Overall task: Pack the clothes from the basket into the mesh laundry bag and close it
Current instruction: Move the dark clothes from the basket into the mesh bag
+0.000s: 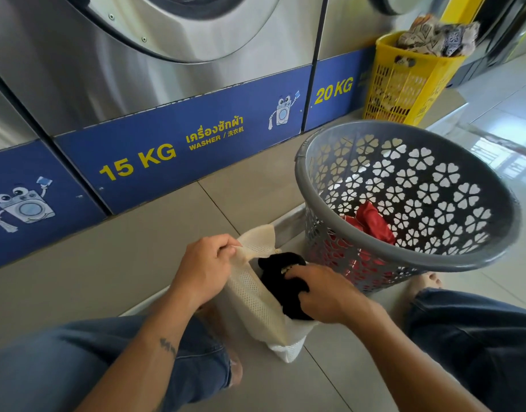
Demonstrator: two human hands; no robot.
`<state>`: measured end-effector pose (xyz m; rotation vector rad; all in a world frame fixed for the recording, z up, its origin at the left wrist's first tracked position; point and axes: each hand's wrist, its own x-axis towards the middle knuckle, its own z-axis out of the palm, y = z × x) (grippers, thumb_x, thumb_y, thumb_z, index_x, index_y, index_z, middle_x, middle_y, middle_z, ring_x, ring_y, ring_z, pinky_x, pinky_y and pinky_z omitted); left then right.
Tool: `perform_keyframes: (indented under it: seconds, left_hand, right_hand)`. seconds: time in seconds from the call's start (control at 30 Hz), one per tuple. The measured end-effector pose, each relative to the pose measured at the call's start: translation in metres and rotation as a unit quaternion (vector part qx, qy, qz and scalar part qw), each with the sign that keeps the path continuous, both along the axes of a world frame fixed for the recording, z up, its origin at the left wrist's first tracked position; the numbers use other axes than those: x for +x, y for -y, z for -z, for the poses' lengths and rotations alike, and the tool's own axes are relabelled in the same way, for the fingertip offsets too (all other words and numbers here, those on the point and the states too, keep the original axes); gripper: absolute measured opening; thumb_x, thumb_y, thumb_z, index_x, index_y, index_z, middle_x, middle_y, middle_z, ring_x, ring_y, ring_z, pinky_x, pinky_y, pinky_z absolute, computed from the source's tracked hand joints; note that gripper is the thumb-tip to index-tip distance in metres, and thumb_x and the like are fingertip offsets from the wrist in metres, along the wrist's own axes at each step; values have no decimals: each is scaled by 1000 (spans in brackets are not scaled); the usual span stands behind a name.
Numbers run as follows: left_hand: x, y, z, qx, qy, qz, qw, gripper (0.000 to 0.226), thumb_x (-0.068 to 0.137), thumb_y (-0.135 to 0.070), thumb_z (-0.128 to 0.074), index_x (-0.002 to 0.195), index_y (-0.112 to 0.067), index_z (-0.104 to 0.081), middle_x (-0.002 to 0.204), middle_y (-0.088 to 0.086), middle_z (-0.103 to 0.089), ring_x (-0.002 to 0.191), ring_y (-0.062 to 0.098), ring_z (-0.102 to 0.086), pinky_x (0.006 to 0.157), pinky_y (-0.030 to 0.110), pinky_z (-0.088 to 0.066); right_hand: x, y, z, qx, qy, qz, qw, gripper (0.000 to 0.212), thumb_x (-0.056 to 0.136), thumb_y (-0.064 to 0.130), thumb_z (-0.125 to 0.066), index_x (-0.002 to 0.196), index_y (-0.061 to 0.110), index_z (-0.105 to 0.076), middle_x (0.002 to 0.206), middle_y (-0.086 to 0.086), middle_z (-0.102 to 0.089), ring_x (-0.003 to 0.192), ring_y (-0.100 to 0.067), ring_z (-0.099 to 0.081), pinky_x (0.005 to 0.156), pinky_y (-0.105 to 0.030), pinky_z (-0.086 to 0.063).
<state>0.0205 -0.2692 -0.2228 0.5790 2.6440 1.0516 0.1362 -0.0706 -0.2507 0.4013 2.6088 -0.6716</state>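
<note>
1. The mesh laundry bag (256, 295) stands on the floor just beside the grey basket (404, 257), its mouth open.
2. The left hand (202, 272) has its grip pinching the bag's rim.
3. The right hand (324, 292) has its grip closed on a black garment (281, 278) lying in the bag's mouth.
4. Red clothes (371, 221) lie inside the basket.

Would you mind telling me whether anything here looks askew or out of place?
Only the grey basket: it sits tilted toward the person, with red clothes bunched at its low side. Nothing has spilled, and the mesh bag shows no damage.
</note>
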Motion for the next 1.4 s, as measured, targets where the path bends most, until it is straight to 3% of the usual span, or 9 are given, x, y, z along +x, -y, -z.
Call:
perform_keyframes:
  seconds: [0.1,0.17,0.33,0.5,0.63,0.8,0.93,1.17,1.4]
  left_hand:
    - [4,-5,2,-9,19,19,1000,22,98,-17,-52,98,-21,-74,93,-5,-72,91,15,-64,80,29,-51]
    - [6,-9,4,-12,28,22,999,21,98,-19,-54,101,-20,-74,97,-4,-72,94,17,-64,83,29,-51]
    - [13,-17,16,-30,55,46,997,37,89,-22,-68,125,-26,-64,123,-4,-65,115,18,-59,98,28,-45]
    - [14,-18,29,-61,49,66,995,56,83,-12,-73,134,-28,-54,141,-3,-52,131,19,-47,107,27,-35]
    - [10,-19,33,-60,10,51,997,46,84,-14,-70,127,-28,-61,132,-4,-60,124,19,-52,100,24,-38]
    - [7,-23,35,-19,3,34,999,34,83,-16,-73,115,-27,-68,114,-6,-67,105,14,-60,87,20,-45]
    - [3,-27,33,-21,51,32,998,35,83,-14,-71,114,-30,-66,113,-3,-67,105,19,-62,86,25,-49]
    - [13,-23,24,-22,89,101,991,52,86,0,-56,127,-30,-66,135,-5,-61,127,13,-54,95,11,-36]
    - [17,-10,13,58,58,7,997,47,88,-3,-58,131,-19,-65,132,-1,-65,121,13,-59,97,11,-40]
  right_hand:
    - [1,7,-3,25,-73,20,997,45,87,18,-53,131,31,-53,121,1,-56,113,-25,-56,92,-42,-52]
    - [1,17,11,16,-94,21,995,51,87,20,-55,138,27,-50,134,-1,-53,123,-27,-52,100,-45,-49]
    - [-3,32,54,-20,1,1,1000,79,91,18,-54,160,24,-16,164,-5,-23,150,-35,-22,124,-48,-18]
    - [-19,31,68,24,-50,-18,998,91,87,28,-61,161,23,-7,164,-4,-18,151,-37,-14,123,-53,-15]
    - [-23,23,87,-2,48,18,999,100,80,44,-59,160,27,-1,168,-1,-7,154,-38,-8,122,-58,-18]
    - [-19,7,105,-25,132,39,990,99,75,52,-56,159,20,-15,162,-13,-25,145,-37,-31,117,-49,-32]
    - [-20,3,100,0,70,36,997,89,76,46,-60,154,20,-26,154,-12,-38,140,-35,-38,114,-47,-37]
    - [-19,-3,54,25,-10,-17,1000,81,86,32,-63,157,22,-25,161,-1,-32,147,-26,-32,121,-41,-30]
    - [7,-11,28,26,-99,-48,994,79,85,19,-59,156,33,-26,160,8,-34,146,-19,-34,118,-44,-37]
